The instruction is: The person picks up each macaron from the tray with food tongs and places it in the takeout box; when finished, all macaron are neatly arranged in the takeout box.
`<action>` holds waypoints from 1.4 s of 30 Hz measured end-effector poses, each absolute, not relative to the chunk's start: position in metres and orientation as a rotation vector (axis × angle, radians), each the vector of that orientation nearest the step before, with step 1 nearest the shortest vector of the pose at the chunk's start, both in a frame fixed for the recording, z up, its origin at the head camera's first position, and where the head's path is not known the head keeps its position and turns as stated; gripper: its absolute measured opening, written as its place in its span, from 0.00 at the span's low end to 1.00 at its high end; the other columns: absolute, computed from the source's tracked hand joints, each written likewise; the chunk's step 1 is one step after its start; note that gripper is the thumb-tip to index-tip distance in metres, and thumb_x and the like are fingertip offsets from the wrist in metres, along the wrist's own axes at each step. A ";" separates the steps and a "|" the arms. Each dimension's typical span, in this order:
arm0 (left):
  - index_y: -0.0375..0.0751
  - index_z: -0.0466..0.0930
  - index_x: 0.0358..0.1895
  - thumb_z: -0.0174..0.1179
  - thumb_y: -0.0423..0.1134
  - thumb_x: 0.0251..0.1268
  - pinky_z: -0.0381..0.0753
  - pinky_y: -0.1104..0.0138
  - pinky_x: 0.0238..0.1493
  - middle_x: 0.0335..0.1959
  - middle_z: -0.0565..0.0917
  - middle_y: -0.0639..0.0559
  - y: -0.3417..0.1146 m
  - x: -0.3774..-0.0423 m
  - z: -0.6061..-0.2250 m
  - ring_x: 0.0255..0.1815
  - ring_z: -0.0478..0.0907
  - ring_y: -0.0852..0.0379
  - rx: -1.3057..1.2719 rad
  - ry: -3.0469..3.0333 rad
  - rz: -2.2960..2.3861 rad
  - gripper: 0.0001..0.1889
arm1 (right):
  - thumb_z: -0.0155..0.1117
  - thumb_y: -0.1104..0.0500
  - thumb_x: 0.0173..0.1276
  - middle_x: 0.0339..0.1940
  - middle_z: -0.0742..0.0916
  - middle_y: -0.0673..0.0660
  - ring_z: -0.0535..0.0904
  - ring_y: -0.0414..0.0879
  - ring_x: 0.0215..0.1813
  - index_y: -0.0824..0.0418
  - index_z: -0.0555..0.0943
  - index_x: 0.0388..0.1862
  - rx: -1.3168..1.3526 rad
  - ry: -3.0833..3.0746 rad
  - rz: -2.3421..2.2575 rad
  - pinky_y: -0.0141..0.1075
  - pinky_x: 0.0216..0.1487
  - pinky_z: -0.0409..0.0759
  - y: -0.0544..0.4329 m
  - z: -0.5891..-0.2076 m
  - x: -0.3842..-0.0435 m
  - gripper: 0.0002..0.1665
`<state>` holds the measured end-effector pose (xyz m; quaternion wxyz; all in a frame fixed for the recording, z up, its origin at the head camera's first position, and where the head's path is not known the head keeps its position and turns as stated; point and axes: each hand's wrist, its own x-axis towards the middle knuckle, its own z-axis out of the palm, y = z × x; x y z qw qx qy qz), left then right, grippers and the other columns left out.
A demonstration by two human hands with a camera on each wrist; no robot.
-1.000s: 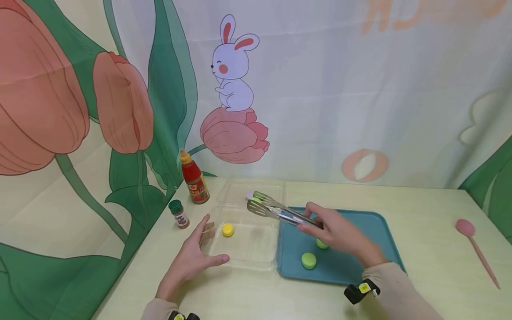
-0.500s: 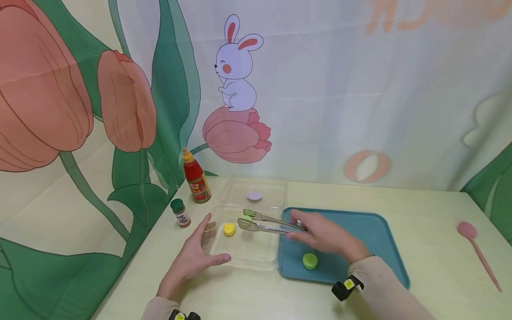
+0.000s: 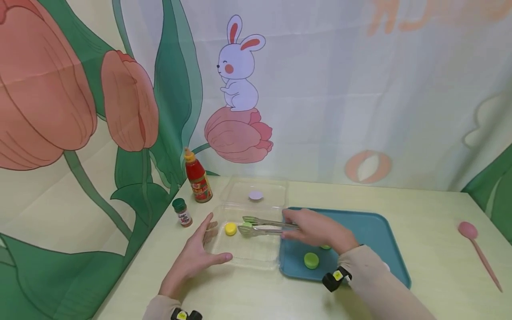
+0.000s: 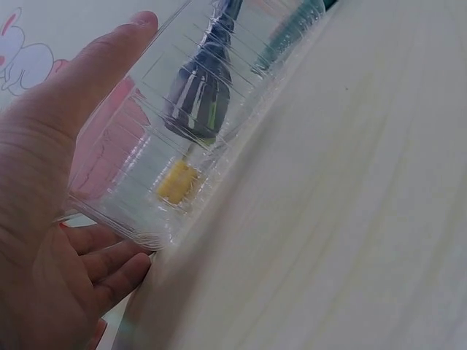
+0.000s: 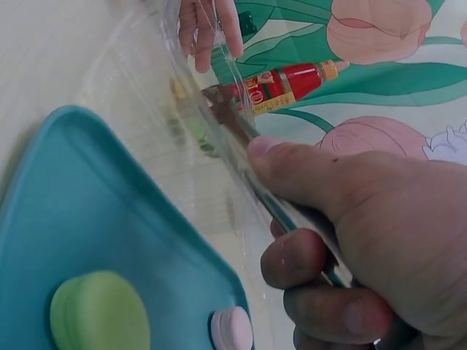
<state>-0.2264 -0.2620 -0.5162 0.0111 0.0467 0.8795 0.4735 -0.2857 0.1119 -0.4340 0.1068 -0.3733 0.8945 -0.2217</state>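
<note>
My right hand (image 3: 318, 229) grips metal tongs (image 3: 268, 231), whose slotted heads reach into a clear plastic container (image 3: 252, 264). A green macaron (image 3: 247, 225) sits between the tong heads, low in the container. Just left of it lies a yellow macaron (image 3: 230, 229). My left hand (image 3: 196, 253) is at the container's left side, thumb at the front corner and fingers spread along the wall. In the left wrist view the yellow macaron (image 4: 179, 181) shows through that wall. A teal tray (image 3: 372, 226) adjoins the container, bearing a green macaron (image 3: 311, 261) and another partly hidden under my right hand.
The container's open lid lies behind it with a pale purple sticker (image 3: 255, 195). A red sauce bottle (image 3: 198, 182) and a green-capped spice jar (image 3: 182, 213) stand at the left. A pink spoon (image 3: 468, 230) lies far right. In the right wrist view, a pale pink macaron (image 5: 232, 329) sits on the tray.
The tongs have come down and toward me from over the lid into the container with the green macaron, the right hand shifting left. The left hand stays put.
</note>
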 end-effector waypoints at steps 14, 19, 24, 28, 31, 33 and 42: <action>0.57 0.45 0.94 0.89 0.56 0.52 0.62 0.37 0.86 0.88 0.66 0.45 -0.255 -0.230 -0.516 0.87 0.68 0.40 0.158 2.729 1.471 0.72 | 0.71 0.47 0.83 0.30 0.81 0.53 0.74 0.42 0.29 0.56 0.77 0.51 -0.949 2.640 -0.593 0.42 0.35 0.74 0.108 -0.424 -0.282 0.17; 0.58 0.46 0.94 0.90 0.55 0.52 0.62 0.37 0.87 0.88 0.67 0.45 -0.256 -0.231 -0.517 0.86 0.68 0.40 0.149 2.730 1.473 0.71 | 0.70 0.45 0.83 0.29 0.80 0.51 0.72 0.40 0.28 0.54 0.75 0.51 -0.953 2.653 -0.642 0.39 0.33 0.71 0.110 -0.427 -0.278 0.17; 0.57 0.45 0.94 0.89 0.56 0.52 0.61 0.35 0.86 0.89 0.66 0.45 -0.255 -0.231 -0.518 0.86 0.68 0.40 0.143 2.730 1.465 0.71 | 0.70 0.44 0.84 0.27 0.78 0.49 0.69 0.38 0.25 0.53 0.74 0.55 -0.974 2.685 -0.808 0.35 0.30 0.70 0.124 -0.428 -0.268 0.19; 0.57 0.46 0.94 0.89 0.57 0.52 0.61 0.35 0.86 0.88 0.67 0.45 -0.257 -0.230 -0.519 0.86 0.69 0.40 0.138 2.743 1.455 0.72 | 0.70 0.43 0.83 0.22 0.75 0.46 0.66 0.37 0.21 0.53 0.73 0.54 -0.981 2.687 -0.988 0.33 0.25 0.68 0.139 -0.429 -0.259 0.19; 0.58 0.45 0.94 0.89 0.57 0.52 0.60 0.35 0.86 0.88 0.67 0.46 -0.259 -0.228 -0.519 0.86 0.69 0.41 0.137 2.744 1.450 0.71 | 0.71 0.42 0.82 0.19 0.73 0.45 0.65 0.36 0.19 0.52 0.72 0.52 -0.961 2.693 -1.103 0.32 0.23 0.66 0.152 -0.430 -0.252 0.21; 0.58 0.45 0.94 0.89 0.57 0.52 0.61 0.35 0.86 0.88 0.67 0.46 -0.260 -0.228 -0.519 0.86 0.69 0.41 0.142 2.745 1.447 0.71 | 0.72 0.43 0.82 0.19 0.72 0.45 0.64 0.36 0.19 0.52 0.71 0.52 -0.944 2.708 -1.170 0.32 0.22 0.66 0.160 -0.431 -0.247 0.21; 0.60 0.45 0.94 0.89 0.56 0.53 0.61 0.35 0.86 0.89 0.67 0.46 -0.262 -0.227 -0.516 0.86 0.68 0.41 0.137 2.746 1.455 0.71 | 0.74 0.50 0.81 0.22 0.76 0.48 0.66 0.38 0.20 0.52 0.70 0.55 -0.839 2.781 -1.367 0.34 0.21 0.68 0.203 -0.431 -0.230 0.20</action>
